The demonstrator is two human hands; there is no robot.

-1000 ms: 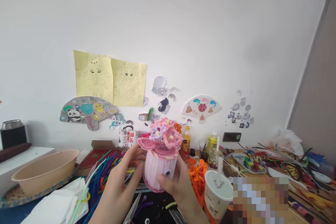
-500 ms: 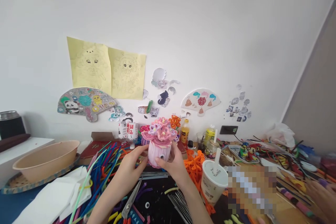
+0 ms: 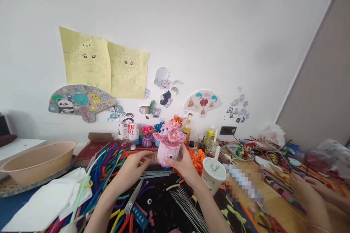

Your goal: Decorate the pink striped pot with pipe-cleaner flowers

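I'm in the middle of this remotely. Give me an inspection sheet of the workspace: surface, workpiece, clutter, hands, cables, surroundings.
Surface: black mat in the middle, wooden tabletop to the right.
Workpiece: pale pink pot, roughly upright, with fuzzy flowers on top and a googly eye on its side.
Clutter: scissors, silver wires, a loose eye, colored stems, lidded cup.
Hands: right hand grips the pot; left hand is beside it, contact unclear.
Cables: one thin dark cable below the black box on the wall.
Surroundings: white wall with yellow drawings; another person's hand at far right.
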